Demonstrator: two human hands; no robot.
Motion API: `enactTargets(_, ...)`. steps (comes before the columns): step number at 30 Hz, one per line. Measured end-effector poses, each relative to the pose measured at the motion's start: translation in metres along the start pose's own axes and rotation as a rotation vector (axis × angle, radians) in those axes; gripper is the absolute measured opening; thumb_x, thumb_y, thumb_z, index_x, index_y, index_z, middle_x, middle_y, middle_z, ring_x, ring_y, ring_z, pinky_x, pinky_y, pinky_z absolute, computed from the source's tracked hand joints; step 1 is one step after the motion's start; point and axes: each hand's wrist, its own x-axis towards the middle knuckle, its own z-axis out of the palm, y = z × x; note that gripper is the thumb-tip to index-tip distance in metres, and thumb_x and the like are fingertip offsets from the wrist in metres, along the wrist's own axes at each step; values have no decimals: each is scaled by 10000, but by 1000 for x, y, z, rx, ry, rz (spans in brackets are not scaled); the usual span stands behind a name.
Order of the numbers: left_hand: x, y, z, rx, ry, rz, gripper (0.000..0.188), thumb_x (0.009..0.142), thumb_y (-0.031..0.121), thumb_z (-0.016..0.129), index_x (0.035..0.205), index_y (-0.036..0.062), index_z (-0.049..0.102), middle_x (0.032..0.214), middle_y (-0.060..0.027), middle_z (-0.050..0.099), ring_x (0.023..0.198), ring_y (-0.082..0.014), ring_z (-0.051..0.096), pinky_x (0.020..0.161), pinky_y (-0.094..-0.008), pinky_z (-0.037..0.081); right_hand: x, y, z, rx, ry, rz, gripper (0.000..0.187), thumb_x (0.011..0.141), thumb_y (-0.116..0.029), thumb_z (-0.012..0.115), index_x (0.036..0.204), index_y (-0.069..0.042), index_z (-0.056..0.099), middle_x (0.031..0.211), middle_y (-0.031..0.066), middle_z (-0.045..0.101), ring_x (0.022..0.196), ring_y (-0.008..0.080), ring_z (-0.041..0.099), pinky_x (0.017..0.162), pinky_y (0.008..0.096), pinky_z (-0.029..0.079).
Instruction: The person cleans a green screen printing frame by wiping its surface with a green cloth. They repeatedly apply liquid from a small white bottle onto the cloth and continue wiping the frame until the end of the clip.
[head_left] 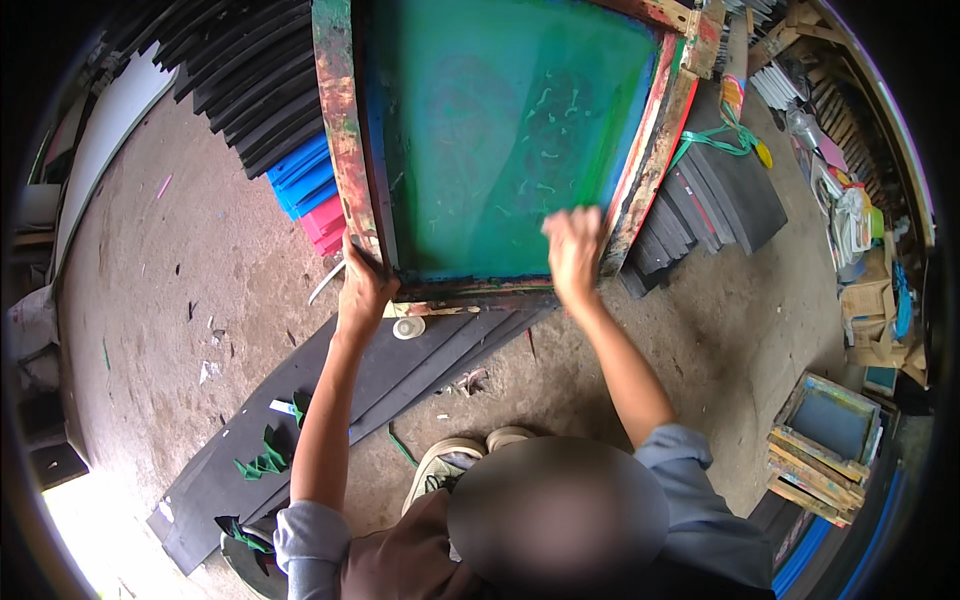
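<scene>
Left hand [366, 290] grips the wooden frame [338, 110]; right hand [575, 255] is curled.

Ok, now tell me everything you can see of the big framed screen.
The big framed screen has wooden-looking bars, blotched with red, green, dark and pale paint, around a flat green sheet that looks smooth and slightly see-through. Small pale curly marks show right of its middle. It stands in front of the person, its far edge partly cut off by the picture. The left hand grips its near left corner; the right hand, blurred, is over its near right part, contact unclear.
</scene>
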Motion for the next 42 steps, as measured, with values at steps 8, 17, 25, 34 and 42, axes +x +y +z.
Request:
enactTargets(8, -5, -18, 2, 48, 17, -23, 950, 685, 21, 636, 1359, -46, -30, 1179, -354, 394, 1066, -474, 458, 847, -439, 446, 138, -20, -40, -94, 341, -269, 46, 754, -65, 618, 784, -99, 627, 741, 59, 587, 747, 218, 472, 683, 378, 384)
enactTargets(17, -4, -15, 2, 10, 9, 39, 961, 682, 40, 679, 1344, -97, -5, 1294, -353, 279, 1145, -481, 396, 899, -414, 431, -34, -30, 42, 30, -235, -629, 88, 720, 9, 637, 771, -59, 612, 791, 72, 593, 856, 241, 580, 899, 402, 473)
enactTargets(25, -7, -8, -4, 8, 16, -4, 948, 673, 43, 671, 1343, -90, 15, 1270, -350, 301, 1120, -480, 416, 876, -428, 444, 172, -56, -37, -119, 339, -313, 19, 775, -127, 600, 767, -141, 612, 756, 29, 537, 811, 231, 480, 710, 411, 340)
enactTargets(34, 4, -5, 1, -3, 77, 65, 932, 671, 26, 658, 1344, -94, 25, 1266, -351, 299, 1127, -480, 409, 871, -426, 450, 20, -23, 22, -163, -180, -788, 76, 784, -53, 584, 745, -115, 607, 750, -13, 554, 839, 173, 512, 734, 343, 371)
enactTargets(42, 1, -13, 1, 105, 128, 67, 880, 678, 20, 638, 1332, -98, 61, 1240, -348, 336, 1137, -478, 406, 917, -432, 417, 127, -72, -3, 13, 370, -107, 39, 762, -99, 614, 781, -127, 594, 793, 52, 517, 860, 279, 480, 764, 499, 372)
